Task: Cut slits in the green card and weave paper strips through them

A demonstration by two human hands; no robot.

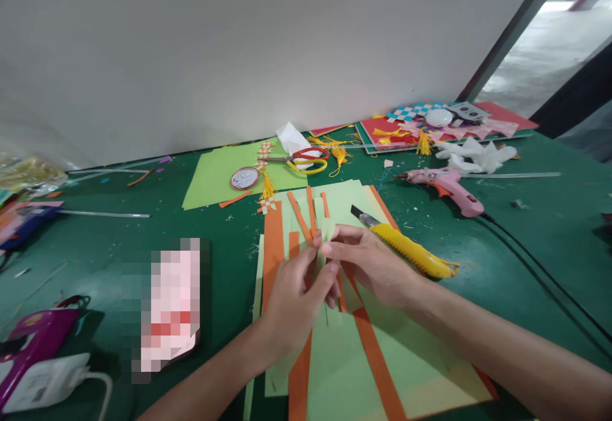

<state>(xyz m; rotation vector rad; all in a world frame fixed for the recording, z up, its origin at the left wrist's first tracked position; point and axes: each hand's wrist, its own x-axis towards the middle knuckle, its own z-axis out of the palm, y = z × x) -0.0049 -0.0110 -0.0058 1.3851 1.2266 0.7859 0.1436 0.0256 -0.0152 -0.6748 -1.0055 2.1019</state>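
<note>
Both my hands meet over the middle of the papers. A narrow light-green paper strip (327, 229) is pinched between the fingers of my left hand (299, 290) and my right hand (368, 255). Part of the strip is hidden behind the fingers. Beneath them lie light-green paper sheets (344, 363) and several orange paper strips (375, 360). Just right of my right hand rests a yellow utility knife (414, 252), its dark blade pointing up and left.
Scissors (306, 161), a round badge (245, 178) and a yellow tassel (268, 188) lie on bright green paper (205, 178). A pink glue gun (444, 188) with a black cord sits right. A blurred-out pink item (169, 306) and a purple device (41, 344) are left.
</note>
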